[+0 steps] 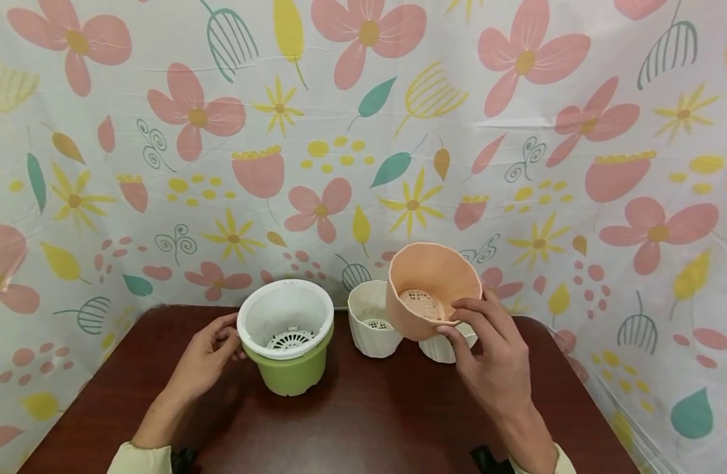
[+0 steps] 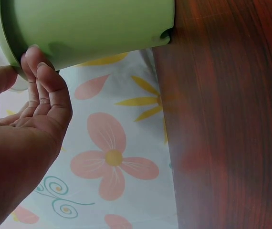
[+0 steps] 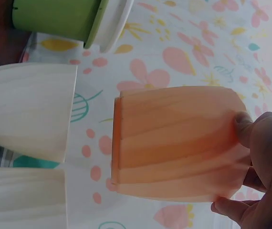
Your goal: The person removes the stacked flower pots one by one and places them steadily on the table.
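Tilted with its mouth toward the head camera, a peach plastic flowerpot point(image 1: 407, 322) is in the air above the table. My right hand point(image 1: 496, 352) pinches its rim, thumb outside and fingers over the edge. The right wrist view shows the pot's ribbed side point(image 3: 179, 143). On the left stands a green flowerpot point(image 1: 292, 375) with a white slotted pot point(image 1: 262, 303) nested inside, its rim standing above the green one. My left hand point(image 1: 209, 355) grips the green pot at its left rim, thumb and curled fingertips at the edge point(image 2: 9, 43).
Two cream ribbed flowerpots stand at the back of the dark wooden table point(image 1: 363, 428), one left pot point(image 1: 372, 339) and one right pot point(image 1: 443, 349) partly hidden behind the peach pot. A flower-printed cloth point(image 1: 327, 131) hangs behind and beside the table.
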Available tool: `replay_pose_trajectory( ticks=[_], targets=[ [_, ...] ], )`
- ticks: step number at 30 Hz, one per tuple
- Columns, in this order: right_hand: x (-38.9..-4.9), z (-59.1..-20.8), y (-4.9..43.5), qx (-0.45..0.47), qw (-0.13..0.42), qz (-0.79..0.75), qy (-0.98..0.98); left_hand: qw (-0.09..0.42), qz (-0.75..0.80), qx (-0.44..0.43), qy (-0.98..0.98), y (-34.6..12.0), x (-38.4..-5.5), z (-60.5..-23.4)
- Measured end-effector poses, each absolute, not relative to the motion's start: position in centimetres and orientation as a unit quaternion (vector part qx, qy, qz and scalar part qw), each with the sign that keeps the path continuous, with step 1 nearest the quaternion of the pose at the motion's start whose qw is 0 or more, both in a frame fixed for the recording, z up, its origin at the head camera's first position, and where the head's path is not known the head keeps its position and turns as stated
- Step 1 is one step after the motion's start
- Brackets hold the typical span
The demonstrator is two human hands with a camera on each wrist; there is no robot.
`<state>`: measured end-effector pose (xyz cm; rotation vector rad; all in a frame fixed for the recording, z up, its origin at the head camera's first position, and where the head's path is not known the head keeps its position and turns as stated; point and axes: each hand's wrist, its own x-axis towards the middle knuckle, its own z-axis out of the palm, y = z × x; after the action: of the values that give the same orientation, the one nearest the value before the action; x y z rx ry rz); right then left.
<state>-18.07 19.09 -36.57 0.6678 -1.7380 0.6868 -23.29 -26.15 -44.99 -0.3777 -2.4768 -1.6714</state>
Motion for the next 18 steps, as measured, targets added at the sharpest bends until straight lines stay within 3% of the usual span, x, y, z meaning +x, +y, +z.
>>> replay_pose_trajectory(
  ticks=[18],
  targets=[
    [-17.7, -36.1, 21.8, 0.237, 0.568, 0.276, -0.738, 0.062, -0.548, -0.12, -0.825, -26.1, -23.3, -44.9]
  ],
)
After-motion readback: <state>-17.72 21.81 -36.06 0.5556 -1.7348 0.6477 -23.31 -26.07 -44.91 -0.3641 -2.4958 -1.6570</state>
